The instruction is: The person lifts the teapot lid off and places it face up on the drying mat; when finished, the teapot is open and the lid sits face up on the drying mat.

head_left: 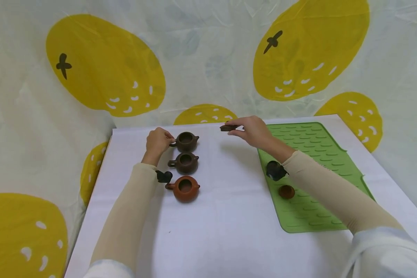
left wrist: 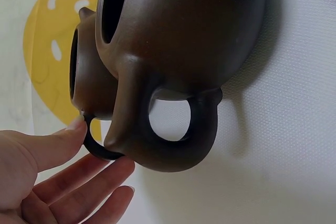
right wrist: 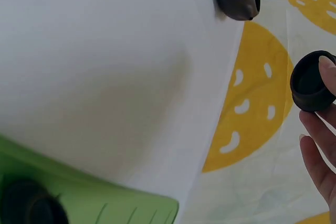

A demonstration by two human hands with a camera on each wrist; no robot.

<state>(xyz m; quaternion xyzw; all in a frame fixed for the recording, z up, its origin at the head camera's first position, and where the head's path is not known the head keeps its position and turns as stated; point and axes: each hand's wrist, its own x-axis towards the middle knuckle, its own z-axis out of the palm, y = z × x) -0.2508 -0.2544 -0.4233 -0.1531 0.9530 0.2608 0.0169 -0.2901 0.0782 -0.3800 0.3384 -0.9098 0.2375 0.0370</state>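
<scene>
My left hand [head_left: 158,143] pinches the handle of the farthest dark brown teapot [head_left: 186,141], which stands lidless on the table. In the left wrist view, the thumb and fingers of that hand [left wrist: 63,177] meet at this handle, behind a nearer dark teapot [left wrist: 184,30]. My right hand [head_left: 253,131] holds a small dark teapot lid [head_left: 226,128] in the air, to the right of the farthest teapot. The lid's hollow underside [right wrist: 310,80] shows in the right wrist view. A second dark teapot [head_left: 185,163] and a reddish-brown one [head_left: 185,189] stand lidless in the same row.
A green ribbed mat [head_left: 312,216] lies on the right of the white-covered table [head_left: 222,231]. A reddish-brown lid [head_left: 286,192] rests on it; a dark round piece [right wrist: 31,205] also shows there. A curtain with yellow fruit prints [head_left: 208,58] hangs behind the table.
</scene>
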